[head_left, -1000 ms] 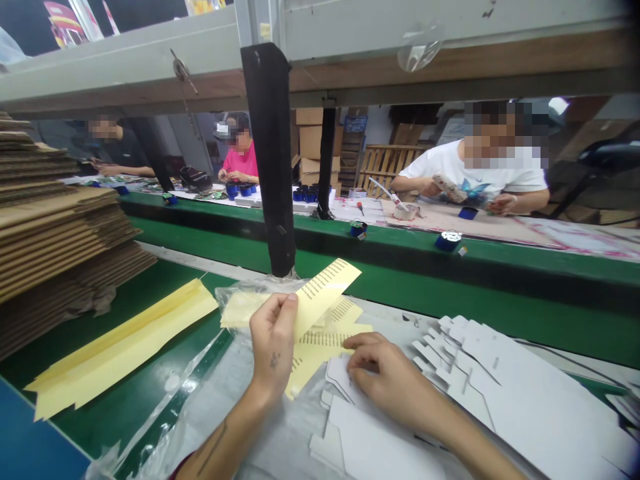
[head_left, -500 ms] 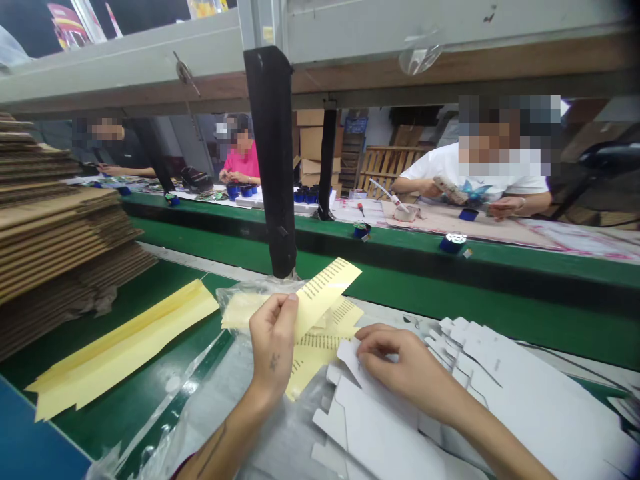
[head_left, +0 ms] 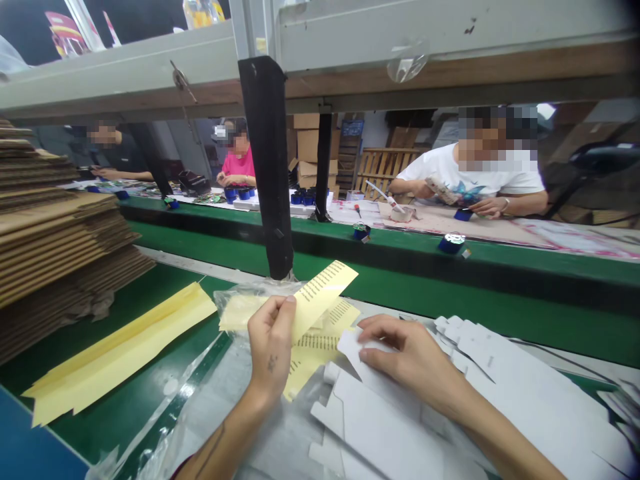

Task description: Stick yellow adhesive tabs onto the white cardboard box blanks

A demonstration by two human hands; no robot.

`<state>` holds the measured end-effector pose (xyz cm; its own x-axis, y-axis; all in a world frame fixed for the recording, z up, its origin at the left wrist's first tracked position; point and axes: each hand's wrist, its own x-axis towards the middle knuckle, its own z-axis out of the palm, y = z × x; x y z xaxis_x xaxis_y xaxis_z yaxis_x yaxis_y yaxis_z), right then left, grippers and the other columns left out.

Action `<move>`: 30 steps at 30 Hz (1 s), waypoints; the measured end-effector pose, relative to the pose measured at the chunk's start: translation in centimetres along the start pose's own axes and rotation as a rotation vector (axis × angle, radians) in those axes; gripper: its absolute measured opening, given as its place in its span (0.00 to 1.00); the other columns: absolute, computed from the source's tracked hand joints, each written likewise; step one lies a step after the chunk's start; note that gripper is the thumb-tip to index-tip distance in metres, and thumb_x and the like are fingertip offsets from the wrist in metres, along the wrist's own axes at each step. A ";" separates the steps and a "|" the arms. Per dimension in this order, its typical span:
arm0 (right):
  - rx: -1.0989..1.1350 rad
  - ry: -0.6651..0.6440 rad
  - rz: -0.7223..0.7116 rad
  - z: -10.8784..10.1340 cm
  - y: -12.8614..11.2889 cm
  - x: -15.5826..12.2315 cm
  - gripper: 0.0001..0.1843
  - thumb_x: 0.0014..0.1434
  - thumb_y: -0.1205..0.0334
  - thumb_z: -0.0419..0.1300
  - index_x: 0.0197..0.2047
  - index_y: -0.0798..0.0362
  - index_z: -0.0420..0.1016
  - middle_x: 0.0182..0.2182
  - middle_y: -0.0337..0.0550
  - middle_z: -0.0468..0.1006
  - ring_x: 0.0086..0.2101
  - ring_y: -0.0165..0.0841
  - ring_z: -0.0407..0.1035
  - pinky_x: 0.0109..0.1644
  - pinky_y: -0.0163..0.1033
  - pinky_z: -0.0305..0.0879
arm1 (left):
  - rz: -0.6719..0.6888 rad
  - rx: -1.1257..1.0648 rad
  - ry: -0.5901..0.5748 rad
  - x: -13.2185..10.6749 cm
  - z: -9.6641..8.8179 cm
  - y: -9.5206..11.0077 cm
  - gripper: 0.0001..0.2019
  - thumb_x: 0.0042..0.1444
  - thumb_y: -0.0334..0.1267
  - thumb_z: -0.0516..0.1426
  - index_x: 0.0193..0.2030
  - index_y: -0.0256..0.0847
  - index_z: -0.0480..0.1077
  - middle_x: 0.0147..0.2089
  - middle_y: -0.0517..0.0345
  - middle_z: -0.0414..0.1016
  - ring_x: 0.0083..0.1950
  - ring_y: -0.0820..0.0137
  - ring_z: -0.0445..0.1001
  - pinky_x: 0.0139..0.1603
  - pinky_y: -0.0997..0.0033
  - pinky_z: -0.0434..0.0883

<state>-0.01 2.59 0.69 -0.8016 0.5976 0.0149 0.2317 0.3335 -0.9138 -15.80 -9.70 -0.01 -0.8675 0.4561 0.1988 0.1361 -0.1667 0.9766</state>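
My left hand [head_left: 273, 340] pinches a strip of yellow label sheet [head_left: 325, 283] between thumb and fingers. Rows of small dark print run along the strip, which is held up at a slant. More yellow printed sheets [head_left: 317, 343] lie beneath it on clear plastic. Over a flat white folded carton [head_left: 357, 357] is my right hand [head_left: 400, 347], thumb and fingers apart, fingertips at the carton's end flap. I cannot tell how firmly they touch it. Other flattened white cartons [head_left: 390, 427] lie below and to the right of that hand.
Yellow strips [head_left: 125, 353] lie on the left, beside stacked brown cardboard [head_left: 60, 247]. A black-wrapped post [head_left: 267, 167] rises ahead under a shelf [head_left: 400, 43]. Beyond, a green conveyor belt [head_left: 390, 283] runs past blue round parts [head_left: 451, 244]; several people sit working across it.
My right thumb and fingers have spread apart at the white carton's flap. My left hand keeps its hold on the yellow strip. The view has shifted slightly.
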 end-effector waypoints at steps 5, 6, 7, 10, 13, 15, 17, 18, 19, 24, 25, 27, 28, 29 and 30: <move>0.133 -0.024 -0.020 -0.2 0.0 -0.1 0.36 0.48 0.68 0.62 0.60 0.41 0.62 0.41 0.37 0.78 0.42 0.35 0.74 0.50 0.45 0.67 | -0.006 0.001 -0.005 -0.1 0.0 -0.1 0.15 0.56 0.45 0.57 0.23 0.39 0.66 0.22 0.64 0.63 0.24 0.76 0.59 0.21 0.79 0.57; 0.140 -0.013 -0.025 -0.3 -0.1 -0.1 0.35 0.48 0.68 0.62 0.59 0.42 0.63 0.41 0.38 0.79 0.42 0.35 0.74 0.50 0.45 0.67 | -0.006 0.002 -0.004 -0.1 0.0 0.0 0.15 0.56 0.45 0.57 0.23 0.39 0.66 0.22 0.64 0.63 0.23 0.76 0.58 0.21 0.78 0.57; 0.151 0.000 -0.026 -0.5 -0.2 -0.1 0.33 0.48 0.67 0.63 0.58 0.44 0.65 0.40 0.39 0.79 0.42 0.35 0.74 0.50 0.45 0.67 | -0.006 0.004 -0.003 -0.1 0.0 0.0 0.15 0.56 0.45 0.57 0.23 0.39 0.65 0.21 0.64 0.62 0.23 0.76 0.58 0.21 0.78 0.57; 0.216 0.059 -0.019 -1.3 -1.1 -0.3 0.27 0.48 0.63 0.66 0.54 0.47 0.71 0.39 0.42 0.81 0.39 0.36 0.75 0.44 0.42 0.71 | -0.006 0.007 -0.006 0.0 0.0 0.0 0.15 0.56 0.45 0.57 0.23 0.39 0.66 0.22 0.64 0.63 0.24 0.75 0.59 0.21 0.78 0.58; 0.311 0.211 -0.072 -3.1 -2.8 -1.1 0.26 0.44 0.61 0.71 0.49 0.47 0.75 0.36 0.43 0.82 0.35 0.35 0.76 0.37 0.38 0.73 | -0.012 0.008 -0.011 0.1 0.0 -0.1 0.15 0.56 0.45 0.57 0.23 0.39 0.66 0.22 0.63 0.64 0.24 0.75 0.60 0.22 0.78 0.59; 0.365 0.418 -0.163 -4.8 -4.0 -1.8 0.27 0.40 0.61 0.74 0.47 0.45 0.78 0.36 0.41 0.83 0.36 0.35 0.77 0.36 0.36 0.74 | -0.015 0.010 -0.013 0.0 0.0 -0.1 0.15 0.56 0.45 0.57 0.23 0.39 0.66 0.22 0.64 0.64 0.24 0.75 0.60 0.22 0.78 0.59; 0.368 0.646 -0.275 -6.9 -4.7 -2.4 0.27 0.40 0.61 0.73 0.47 0.43 0.78 0.39 0.39 0.82 0.41 0.38 0.76 0.41 0.37 0.75 | -0.019 0.012 -0.017 0.0 0.1 -0.2 0.15 0.56 0.45 0.57 0.23 0.39 0.66 0.22 0.64 0.64 0.24 0.75 0.60 0.22 0.78 0.58; 0.343 0.751 -0.323 -8.1 -4.7 -2.7 0.25 0.42 0.60 0.72 0.47 0.42 0.78 0.41 0.39 0.81 0.45 0.39 0.75 0.46 0.40 0.74 | -0.022 0.013 -0.020 0.0 0.1 -0.2 0.15 0.56 0.45 0.57 0.23 0.39 0.66 0.22 0.64 0.63 0.24 0.75 0.59 0.22 0.78 0.58; 0.299 0.849 -0.357 -9.4 -4.4 -2.9 0.23 0.45 0.59 0.71 0.47 0.41 0.78 0.43 0.38 0.80 0.48 0.40 0.74 0.52 0.43 0.72 | -0.026 0.014 -0.023 0.0 0.1 -0.3 0.15 0.56 0.45 0.57 0.23 0.39 0.66 0.22 0.64 0.64 0.24 0.75 0.59 0.22 0.78 0.58; -0.065 0.885 -0.012 -15.4 -0.6 -3.0 0.19 0.39 0.51 0.69 0.39 0.41 0.80 0.39 0.41 0.83 0.43 0.44 0.76 0.47 0.46 0.73 | -0.036 0.023 -0.034 -0.3 0.3 -0.2 0.15 0.56 0.45 0.57 0.23 0.39 0.66 0.22 0.64 0.64 0.25 0.75 0.60 0.22 0.78 0.57; -0.132 0.824 0.074 -16.1 0.3 -2.8 0.19 0.37 0.51 0.69 0.36 0.43 0.81 0.37 0.42 0.83 0.40 0.45 0.77 0.41 0.46 0.74 | -0.038 0.025 -0.039 -0.4 0.3 -0.2 0.15 0.56 0.45 0.57 0.23 0.39 0.66 0.22 0.64 0.64 0.24 0.75 0.59 0.22 0.78 0.57; -0.238 0.693 0.168 -16.8 2.1 -2.1 0.14 0.36 0.55 0.68 0.31 0.45 0.82 0.33 0.44 0.85 0.35 0.46 0.77 0.34 0.44 0.73 | -0.042 0.028 -0.050 -0.5 0.4 -0.2 0.15 0.56 0.46 0.57 0.24 0.39 0.66 0.22 0.64 0.63 0.24 0.75 0.59 0.21 0.78 0.56; -0.266 0.626 0.177 -16.9 3.0 -1.7 0.10 0.36 0.58 0.68 0.28 0.46 0.82 0.30 0.45 0.84 0.32 0.45 0.78 0.31 0.44 0.72 | -0.045 0.028 -0.056 -0.5 0.4 -0.2 0.15 0.56 0.46 0.57 0.24 0.39 0.66 0.21 0.64 0.63 0.23 0.75 0.59 0.21 0.77 0.56; -0.289 0.568 0.170 -16.8 3.7 -1.2 0.07 0.35 0.62 0.67 0.24 0.47 0.82 0.26 0.45 0.84 0.28 0.45 0.77 0.28 0.43 0.71 | -0.049 0.029 -0.061 -0.5 0.4 -0.2 0.15 0.56 0.46 0.57 0.24 0.40 0.66 0.21 0.64 0.63 0.23 0.74 0.59 0.21 0.77 0.56; -0.301 0.531 0.142 -16.7 4.2 -0.9 0.06 0.34 0.66 0.67 0.21 0.48 0.82 0.22 0.45 0.82 0.24 0.43 0.76 0.25 0.41 0.69 | -0.052 0.030 -0.065 -0.5 0.4 -0.2 0.15 0.56 0.46 0.57 0.24 0.40 0.66 0.21 0.64 0.63 0.23 0.74 0.59 0.20 0.77 0.56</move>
<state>10.86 15.66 3.60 -0.3865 0.9062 0.1717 0.5230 0.3686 -0.7685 -15.19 -9.51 -0.24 -0.8410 0.5195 0.1513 0.1063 -0.1156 0.9876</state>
